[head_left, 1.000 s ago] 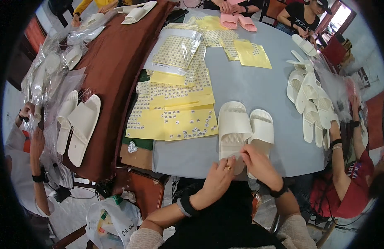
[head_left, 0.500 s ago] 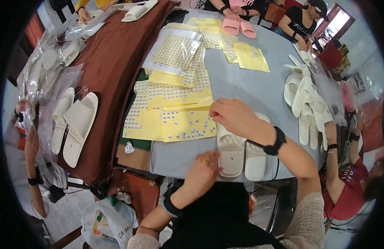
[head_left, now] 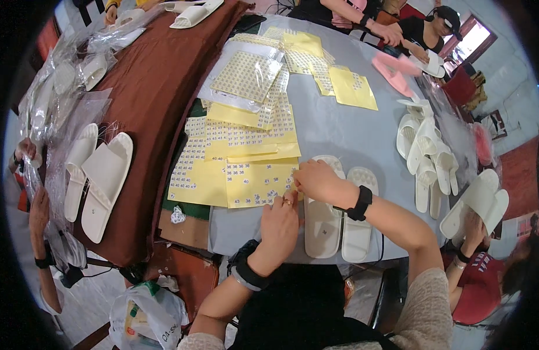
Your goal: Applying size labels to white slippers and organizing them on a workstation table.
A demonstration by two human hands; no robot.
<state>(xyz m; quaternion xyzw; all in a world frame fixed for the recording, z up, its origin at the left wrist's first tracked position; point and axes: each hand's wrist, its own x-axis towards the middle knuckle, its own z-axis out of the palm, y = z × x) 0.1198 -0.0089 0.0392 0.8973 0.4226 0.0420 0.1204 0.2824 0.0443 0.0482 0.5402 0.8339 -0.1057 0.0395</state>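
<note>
At far left, a co-worker's hands [head_left: 39,207] rest among clear plastic bags [head_left: 48,99], some of which enclose white footwear. Beside these, a loose pair of white slippers [head_left: 109,181] lies on the brown-covered counter [head_left: 164,99], soles toward the viewer. Below, a white carrier bag [head_left: 146,318] stands near a reddish-brown seat [head_left: 190,271]. Right of the brown cover, a crumpled scrap [head_left: 178,214] lies on a piece of cardboard [head_left: 185,230].

At centre, overlapping yellow label sheets [head_left: 260,153] cover the left part of the grey counter [head_left: 345,137]; a clear sleeve [head_left: 214,87] containing further labels lies over the upper ones. The wearer's left hand [head_left: 279,224] is at the lower right corner of the nearest sheet, fingers bent and extended toward the right hand [head_left: 318,179]. The fingertips of both hands meet or nearly meet there; whether a label is pinched between them cannot be told. The near pair of white slippers [head_left: 323,236] lies side by side at the counter's front edge, heels toward the wearer, the left one's strap partly hidden by the right hand and wrist.

Farther right, pink slippers [head_left: 392,76] appear blurred above a heap of white slippers [head_left: 424,140]. At the right margin, a red-shirted co-worker's hand [head_left: 473,228] holds up another white pair [head_left: 476,201].
</note>
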